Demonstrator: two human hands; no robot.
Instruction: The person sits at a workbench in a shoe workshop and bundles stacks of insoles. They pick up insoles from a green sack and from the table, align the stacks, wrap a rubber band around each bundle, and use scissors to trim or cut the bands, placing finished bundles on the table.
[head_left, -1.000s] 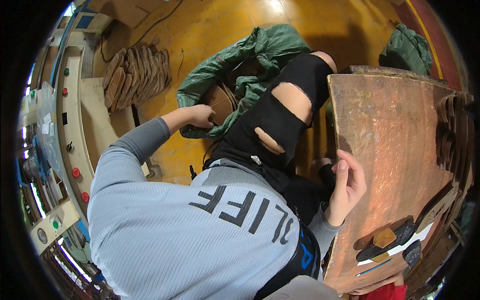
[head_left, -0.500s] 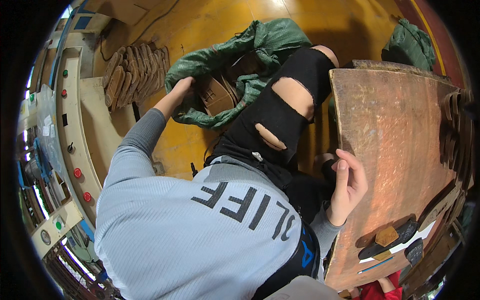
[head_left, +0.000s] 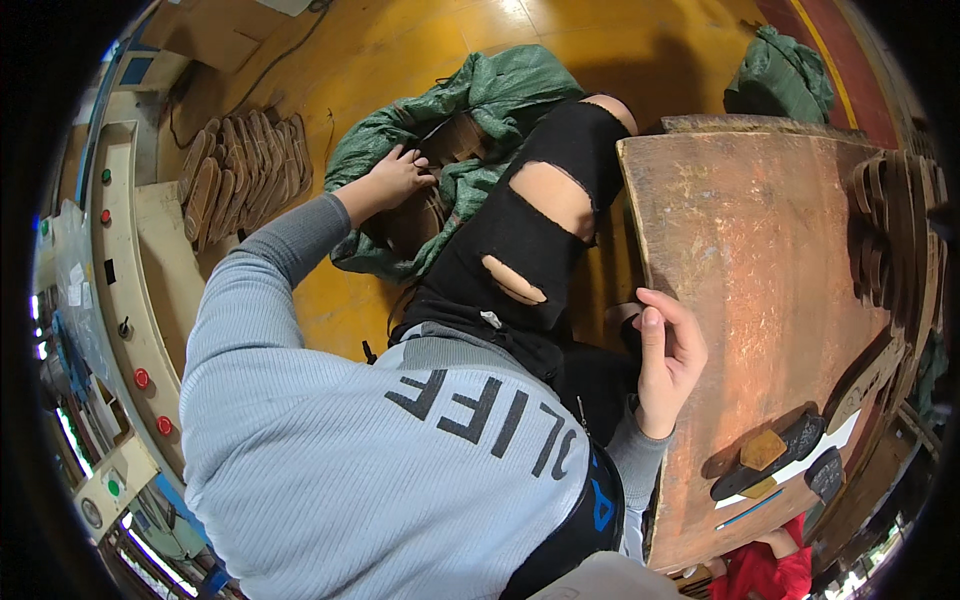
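Observation:
My left hand point(head_left: 396, 178) is over the mouth of a green woven sack point(head_left: 360, 155) on the floor, its fingers spread and nothing visibly held in them. Inside the sack, brown sole-shaped pieces point(head_left: 412, 222) lie partly hidden by the hand and the folds. My right hand point(head_left: 670, 370) rests at the near-left edge of a worn wooden tabletop point(head_left: 760, 260). Its fingers are loosely bent with the thumb apart, and it holds nothing.
Brown soles point(head_left: 240, 175) stand in a row at the left, beside a panel point(head_left: 125, 280) with buttons. Another green sack point(head_left: 780, 75) is at the far right. Dark shoe-shaped pieces point(head_left: 775, 460) and stacked soles point(head_left: 875, 230) lie on the table. A person in red point(head_left: 765, 570) is beyond.
My left hand has let go of the sack's rim and moved right, over its opening. The sack's mouth has sagged inward. My right hand keeps its pose; the whole view has shifted slightly.

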